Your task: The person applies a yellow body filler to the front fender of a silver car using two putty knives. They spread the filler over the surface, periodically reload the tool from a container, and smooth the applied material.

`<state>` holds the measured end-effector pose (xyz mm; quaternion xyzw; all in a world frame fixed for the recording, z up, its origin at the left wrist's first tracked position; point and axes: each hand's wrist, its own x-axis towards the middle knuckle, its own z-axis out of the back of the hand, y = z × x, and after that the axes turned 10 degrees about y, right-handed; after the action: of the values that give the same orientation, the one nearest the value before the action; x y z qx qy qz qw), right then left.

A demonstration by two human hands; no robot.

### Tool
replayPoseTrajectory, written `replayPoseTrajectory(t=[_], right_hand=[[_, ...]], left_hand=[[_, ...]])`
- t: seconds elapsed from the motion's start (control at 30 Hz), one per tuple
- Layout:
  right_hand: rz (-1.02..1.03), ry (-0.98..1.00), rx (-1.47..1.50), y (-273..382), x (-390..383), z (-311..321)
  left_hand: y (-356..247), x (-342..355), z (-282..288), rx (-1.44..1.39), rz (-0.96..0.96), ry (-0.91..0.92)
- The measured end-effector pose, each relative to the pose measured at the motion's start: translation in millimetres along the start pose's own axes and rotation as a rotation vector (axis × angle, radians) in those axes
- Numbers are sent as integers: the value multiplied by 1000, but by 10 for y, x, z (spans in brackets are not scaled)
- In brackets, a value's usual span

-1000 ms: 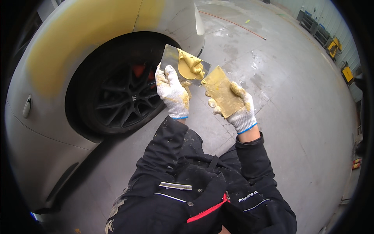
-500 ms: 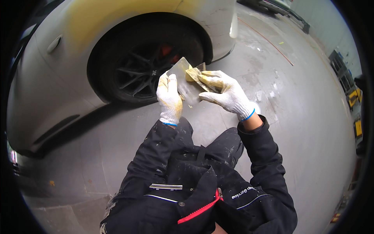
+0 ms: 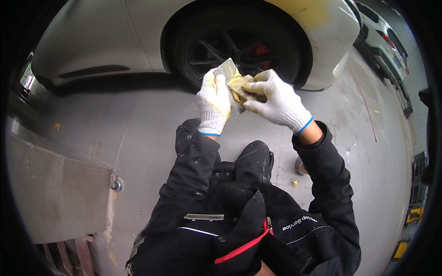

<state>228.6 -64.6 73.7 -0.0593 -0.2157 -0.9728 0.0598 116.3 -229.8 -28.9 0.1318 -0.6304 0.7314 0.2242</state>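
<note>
Both my hands wear white knit gloves with yellow stains, raised in front of a car wheel. My left hand is closed on a thin, flat, greyish plate, held tilted. A smear of yellow putty shows on the plate. My right hand pinches a putty-caked spreader between thumb and fingers, its edge against the plate. The right fingers hide part of the spreader, and the plate's lower part is mostly covered.
The pale car body has a yellow patch above the wheel arch. A grey panel-like structure stands at left. On the floor near my right forearm are a can and a yellow lump. Another car stands far right.
My view has turned, so the wheel sits further right and the grey structure at left has appeared. The spreader has shifted across the plate, and the plate is tilted differently.
</note>
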Motion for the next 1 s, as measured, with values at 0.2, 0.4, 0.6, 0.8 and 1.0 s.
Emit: replayPoseTrajectory(t=[0.2, 0.4, 0.6, 0.8, 1.0], right_hand=[[-35, 34, 621, -221, 239, -35], [-198, 14, 750, -737, 165, -519], [21, 325, 2420, -538, 308, -898], [204, 458, 2330, -258, 624, -492], [336, -83, 815, -375, 644, -407]], left_hand=[[158, 28, -21, -359, 128, -73], [97, 167, 114, -825, 156, -309], [-39, 349, 84, -475, -97, -447], [8, 87, 136, -229, -240, -88], [275, 132, 233, -629, 37, -91]])
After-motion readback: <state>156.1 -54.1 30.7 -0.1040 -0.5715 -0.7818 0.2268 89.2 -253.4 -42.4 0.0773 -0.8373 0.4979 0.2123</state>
